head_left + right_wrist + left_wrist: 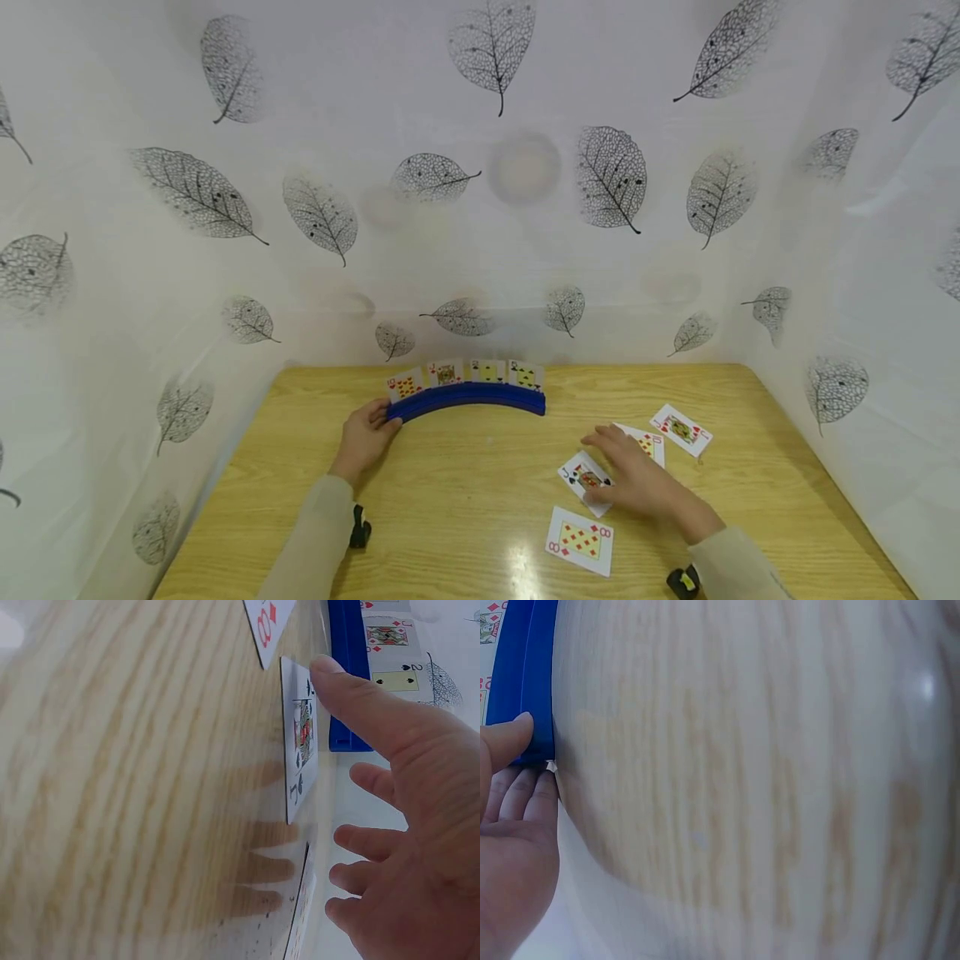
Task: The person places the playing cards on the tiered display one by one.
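My left hand (367, 437) grips the left end of a curved blue card holder (468, 395), its thumb on the front face and its fingers behind the end. Several playing cards stand in the holder: a ten of hearts (406, 384), a jack (447, 374) and black-pip cards (487, 372) with yellow centres. Over the loose cards at the right hovers my right hand (637, 479), fingers spread and nothing held. Its thumb overlaps the jack of spades (301, 742) in the right wrist view. Partly hidden behind this hand is a red ten (651, 445).
An eight of diamonds (579, 542) lies face up nearest me, and a red-suited face card (681, 429) lies farthest right. The wooden table (465, 483) is walled on its back and sides by a white leaf-print sheet (420, 258).
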Demonstrator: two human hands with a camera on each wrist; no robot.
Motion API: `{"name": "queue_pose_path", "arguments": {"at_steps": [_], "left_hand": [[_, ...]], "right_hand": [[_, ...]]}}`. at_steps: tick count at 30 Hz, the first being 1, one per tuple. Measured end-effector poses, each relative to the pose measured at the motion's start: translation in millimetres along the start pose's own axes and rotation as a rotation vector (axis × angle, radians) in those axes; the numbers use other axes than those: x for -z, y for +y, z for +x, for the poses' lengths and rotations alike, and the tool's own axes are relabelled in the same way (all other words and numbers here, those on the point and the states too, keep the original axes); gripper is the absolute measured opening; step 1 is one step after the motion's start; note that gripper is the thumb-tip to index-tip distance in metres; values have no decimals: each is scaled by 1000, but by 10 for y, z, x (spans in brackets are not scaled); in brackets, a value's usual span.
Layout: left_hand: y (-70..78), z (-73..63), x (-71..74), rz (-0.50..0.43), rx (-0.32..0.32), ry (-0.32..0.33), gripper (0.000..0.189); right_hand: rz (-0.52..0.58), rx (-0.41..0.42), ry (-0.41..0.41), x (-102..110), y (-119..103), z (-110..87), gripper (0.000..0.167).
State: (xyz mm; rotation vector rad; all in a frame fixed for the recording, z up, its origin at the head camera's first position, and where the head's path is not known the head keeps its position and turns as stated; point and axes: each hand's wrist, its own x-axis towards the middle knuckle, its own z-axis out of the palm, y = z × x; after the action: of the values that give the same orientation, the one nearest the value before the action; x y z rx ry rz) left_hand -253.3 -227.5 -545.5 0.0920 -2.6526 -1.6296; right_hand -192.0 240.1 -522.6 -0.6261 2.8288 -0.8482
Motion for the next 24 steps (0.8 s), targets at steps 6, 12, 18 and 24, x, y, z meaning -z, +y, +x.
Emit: {"name": "queue_pose_path", "arguments": {"at_steps": [6, 12, 18, 24], "left_hand": [[0, -3, -3, 7, 2, 13, 53], [-5, 7, -5, 15, 1, 22, 53], [-8, 5, -5, 10, 6, 14, 53], [6, -4, 1, 1, 6, 9, 52]], "right_hand": [[-23, 30, 0, -38, 46, -13, 93], [-27, 36, -6, -33, 61, -9, 97], [-17, 17, -34, -28, 64, -31, 98], [-36, 32, -38, -25, 73, -37, 93]]}}
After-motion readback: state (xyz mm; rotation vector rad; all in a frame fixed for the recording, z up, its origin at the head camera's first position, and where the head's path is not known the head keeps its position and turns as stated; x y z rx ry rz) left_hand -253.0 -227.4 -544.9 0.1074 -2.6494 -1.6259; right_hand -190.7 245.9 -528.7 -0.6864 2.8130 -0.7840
